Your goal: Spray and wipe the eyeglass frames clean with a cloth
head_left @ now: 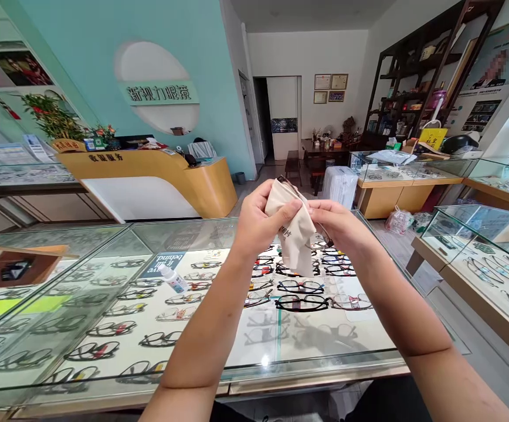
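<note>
My left hand (258, 221) is closed on a cream cleaning cloth (297, 249) with dark printing, its thumb pressed on the folded fabric. Wrapped partly in the cloth is a pair of eyeglasses (323, 236); a dark tip shows above the fabric and a thin frame part below my right fingers. The lenses are mostly hidden. My right hand (336, 223) pinches the eyeglasses at the cloth's right edge. Both hands are raised above a glass display case (254, 346) holding rows of spectacle frames. A white spray bottle (174, 279) lies tilted on the glass, left of my forearms.
At the left of the glass sits a wooden tray (52, 264) with a dark object in it. A second display case (483, 258) stands to the right. Farther back are a curved wooden counter (210, 181), a wrapped suitcase (341, 184) and a dark shelf unit (406, 76).
</note>
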A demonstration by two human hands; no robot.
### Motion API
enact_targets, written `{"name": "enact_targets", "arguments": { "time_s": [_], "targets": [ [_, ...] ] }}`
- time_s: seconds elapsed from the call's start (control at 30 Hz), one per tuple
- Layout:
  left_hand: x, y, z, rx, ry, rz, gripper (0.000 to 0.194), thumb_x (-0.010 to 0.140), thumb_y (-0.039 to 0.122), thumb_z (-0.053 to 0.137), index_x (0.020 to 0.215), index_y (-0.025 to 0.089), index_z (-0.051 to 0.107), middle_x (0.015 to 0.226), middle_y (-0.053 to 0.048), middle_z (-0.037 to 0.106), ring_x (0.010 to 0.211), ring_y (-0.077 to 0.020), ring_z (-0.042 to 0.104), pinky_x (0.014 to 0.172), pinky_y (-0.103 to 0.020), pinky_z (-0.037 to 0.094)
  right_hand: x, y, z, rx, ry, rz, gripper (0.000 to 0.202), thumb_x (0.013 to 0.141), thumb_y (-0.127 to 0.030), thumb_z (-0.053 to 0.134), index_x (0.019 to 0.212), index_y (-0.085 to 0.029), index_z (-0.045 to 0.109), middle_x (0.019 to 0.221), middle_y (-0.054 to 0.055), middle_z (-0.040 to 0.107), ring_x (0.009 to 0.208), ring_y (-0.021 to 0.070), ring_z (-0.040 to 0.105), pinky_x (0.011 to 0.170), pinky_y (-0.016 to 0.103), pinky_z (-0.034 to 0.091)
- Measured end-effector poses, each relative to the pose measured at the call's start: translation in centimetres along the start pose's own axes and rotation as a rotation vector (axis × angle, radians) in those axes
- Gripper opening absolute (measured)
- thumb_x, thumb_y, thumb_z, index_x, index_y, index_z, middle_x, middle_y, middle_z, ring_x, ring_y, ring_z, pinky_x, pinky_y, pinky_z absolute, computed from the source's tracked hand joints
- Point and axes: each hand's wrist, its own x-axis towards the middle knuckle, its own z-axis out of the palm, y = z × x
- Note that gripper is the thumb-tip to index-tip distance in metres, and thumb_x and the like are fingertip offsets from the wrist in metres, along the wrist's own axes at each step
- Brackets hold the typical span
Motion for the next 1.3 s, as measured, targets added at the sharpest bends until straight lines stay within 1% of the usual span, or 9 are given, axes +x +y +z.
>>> {"name": "enact_targets", "arguments": {
  "time_s": [0.23, 0.43, 0.5, 0.63, 0.8, 0.97, 1.1, 1.2, 1.3],
  "targets": [
    [-0.3, -1.0, 1.5, 0.059, 0.262, 0.152, 0.064, 0.097, 0.076, 0.075, 0.073, 0.02, 0.055, 0.067, 0.003, 0.049, 0.061, -0.0108, 0.045, 0.056, -0.023, 0.042, 0.2, 0.7, 0.6, -0.079, -0.07, -0.057, 0.033, 0.081, -0.05, 0.095, 0.084, -0.02, 0.083, 0.08, 0.001, 0.073, 0.082, 0.0184, 0.063, 0.085, 0.03, 0.051],
    [-0.1, 0.7, -1.3, -0.072, -0.19, -0.126, 0.053, 0.097, 0.072, 0.078, 0.102, 0.02, 0.073, 0.082, -0.006, 0.074, 0.069, -0.0198, 0.072, 0.06, -0.029, 0.058, -0.6, -1.0, -0.5, -0.058, -0.014, -0.029, 0.033, 0.089, -0.053, 0.091, 0.084, -0.021, 0.084, 0.088, 0.002, 0.076, 0.08, 0.0155, 0.063, 0.077, 0.025, 0.051],
    [-0.3, 1.0, -1.3, -0.081, -0.217, -0.15, 0.054, 0.09, 0.066, 0.088, 0.114, 0.02, 0.074, 0.087, -0.006, 0.077, 0.072, -0.0208, 0.075, 0.064, -0.031, 0.062, -0.7, -1.3, -0.6, -0.03, -0.017, -0.008, 0.035, 0.088, -0.054, 0.092, 0.084, -0.021, 0.084, 0.085, 0.002, 0.075, 0.073, 0.0144, 0.06, 0.07, 0.025, 0.049],
    [-0.8, 0.7, 0.3, 0.002, 0.014, 0.017, 0.051, 0.08, 0.061, 0.098, 0.102, 0.02, 0.076, 0.085, -0.001, 0.073, 0.069, -0.0135, 0.066, 0.062, -0.023, 0.057, -0.7, -0.8, -0.1, -0.027, -0.024, -0.02, 0.039, 0.083, -0.057, 0.096, 0.084, -0.02, 0.083, 0.08, 0.0, 0.072, 0.074, 0.0146, 0.059, 0.071, 0.025, 0.048],
    [-1.2, 0.2, 1.7, 0.062, 0.27, 0.154, 0.056, 0.1, 0.069, 0.077, 0.076, 0.02, 0.063, 0.068, 0.002, 0.056, 0.061, -0.0105, 0.052, 0.057, -0.022, 0.047, -0.7, 0.1, 0.9, -0.062, -0.067, -0.051, 0.035, 0.083, -0.054, 0.096, 0.084, -0.021, 0.082, 0.083, 0.0, 0.073, 0.081, 0.0169, 0.061, 0.08, 0.027, 0.05],
    [0.0, -0.2, -0.5, -0.027, 0.151, -0.019, 0.06, 0.096, 0.079, 0.074, 0.084, 0.02, 0.07, 0.071, -0.002, 0.064, 0.063, -0.0151, 0.062, 0.057, -0.025, 0.053, -0.4, 0.0, 0.3, -0.062, 0.003, -0.078, 0.033, 0.089, -0.057, 0.091, 0.086, -0.025, 0.084, 0.092, 0.001, 0.076, 0.087, 0.0168, 0.065, 0.088, 0.028, 0.053],
    [1.2, -0.5, -2.6, -0.06, 0.246, -0.06, 0.056, 0.095, 0.078, 0.075, 0.104, 0.023, 0.076, 0.076, -0.003, 0.067, 0.065, -0.0166, 0.065, 0.056, -0.026, 0.056, -0.5, -1.1, -0.9, -0.1, 0.101, -0.15, 0.03, 0.091, -0.056, 0.09, 0.096, -0.026, 0.088, 0.111, 0.004, 0.079, 0.102, 0.0174, 0.069, 0.095, 0.027, 0.055],
    [1.5, -0.2, -3.4, -0.098, 0.276, -0.029, 0.045, 0.096, 0.07, 0.079, 0.114, 0.029, 0.074, 0.078, 0.001, 0.058, 0.063, -0.0138, 0.057, 0.055, -0.024, 0.053, -0.9, -2.2, -1.5, -0.127, 0.151, -0.17, 0.034, 0.09, -0.059, 0.09, 0.098, -0.025, 0.087, 0.113, 0.006, 0.081, 0.111, 0.0208, 0.072, 0.103, 0.032, 0.057],
    [1.2, 0.4, -3.4, -0.126, 0.208, -0.008, 0.043, 0.094, 0.067, 0.082, 0.094, 0.027, 0.067, 0.076, 0.002, 0.046, 0.059, -0.0123, 0.043, 0.047, -0.023, 0.04, -1.4, -2.9, -1.6, -0.133, 0.138, -0.164, 0.036, 0.093, -0.059, 0.088, 0.09, -0.023, 0.082, 0.101, 0.006, 0.08, 0.107, 0.022, 0.075, 0.104, 0.035, 0.058]
  ]
}}
